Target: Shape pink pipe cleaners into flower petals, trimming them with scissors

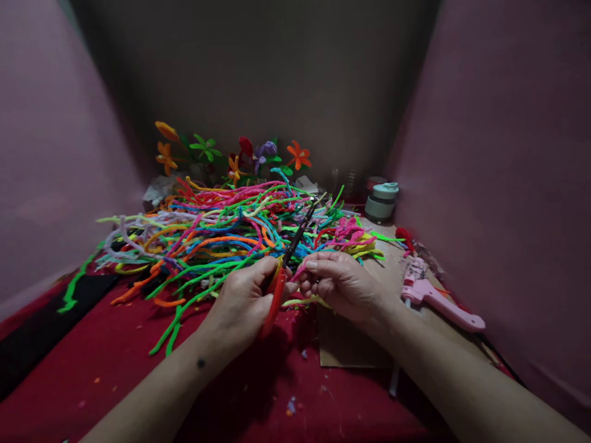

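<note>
My left hand is closed around a pair of scissors with red-orange handles and dark blades that point up and away from me. Close beside it, my right hand pinches a short piece of pink pipe cleaner near the base of the blades. The piece's far end lies by the left fingertips; whether they touch it I cannot tell. Behind both hands spreads a big heap of colourful pipe cleaners, with a bunch of pink looped pieces at its right.
Fuzzy flowers stand at the back. On the right are a lidded cup, a pink glue gun with a glue stick, and a cardboard sheet. Scraps dot the red cloth. Pink walls flank both sides.
</note>
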The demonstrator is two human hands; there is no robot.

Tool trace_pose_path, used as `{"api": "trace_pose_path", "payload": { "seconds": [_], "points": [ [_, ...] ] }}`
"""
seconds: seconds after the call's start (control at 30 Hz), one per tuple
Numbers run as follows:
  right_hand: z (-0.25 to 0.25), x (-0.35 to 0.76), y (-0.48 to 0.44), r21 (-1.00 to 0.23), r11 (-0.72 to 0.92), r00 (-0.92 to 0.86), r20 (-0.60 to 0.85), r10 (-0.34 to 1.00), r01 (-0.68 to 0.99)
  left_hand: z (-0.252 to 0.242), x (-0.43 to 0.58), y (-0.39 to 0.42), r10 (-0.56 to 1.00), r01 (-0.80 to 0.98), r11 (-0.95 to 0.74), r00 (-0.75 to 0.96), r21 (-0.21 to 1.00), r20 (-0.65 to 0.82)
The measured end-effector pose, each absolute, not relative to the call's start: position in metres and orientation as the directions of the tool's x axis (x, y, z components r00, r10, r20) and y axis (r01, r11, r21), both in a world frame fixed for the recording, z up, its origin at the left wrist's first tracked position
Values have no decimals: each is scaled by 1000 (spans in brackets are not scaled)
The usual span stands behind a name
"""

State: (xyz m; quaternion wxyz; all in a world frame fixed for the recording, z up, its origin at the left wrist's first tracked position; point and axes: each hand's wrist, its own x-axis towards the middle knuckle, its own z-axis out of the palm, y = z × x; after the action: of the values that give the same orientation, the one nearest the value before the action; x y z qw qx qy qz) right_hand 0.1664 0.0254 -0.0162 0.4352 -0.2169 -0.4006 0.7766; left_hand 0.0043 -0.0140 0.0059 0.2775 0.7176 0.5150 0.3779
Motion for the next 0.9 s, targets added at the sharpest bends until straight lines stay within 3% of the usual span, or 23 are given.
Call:
{"api": "trace_pose_path", "payload": {
  "seconds": [0.3, 0.47, 0.67, 0.73, 0.9],
  "points": [
    [-19, 169, 28, -892, -138, -409, 56, 911, -431, 12, 3, -18, 956, 470, -290, 96, 833, 279],
    [-14, 169, 25, -969, 59, -286, 129, 949, -241, 8, 0, -15, 945, 489, -315, 80, 813, 318],
    [-13, 168, 20, -968, 250, -157, 248, 956, -10, 8, 3, -15, 955, 472, -279, 45, 837, 293],
    [-13, 168, 20, -973, 225, -167, 230, 959, -52, 9, 5, -15, 963, 459, -251, 29, 852, 268],
    [-13, 166, 22, -942, -8, -341, 114, 933, -335, 9, 7, -16, 973, 447, -212, 18, 869, 229]
  ]
}}
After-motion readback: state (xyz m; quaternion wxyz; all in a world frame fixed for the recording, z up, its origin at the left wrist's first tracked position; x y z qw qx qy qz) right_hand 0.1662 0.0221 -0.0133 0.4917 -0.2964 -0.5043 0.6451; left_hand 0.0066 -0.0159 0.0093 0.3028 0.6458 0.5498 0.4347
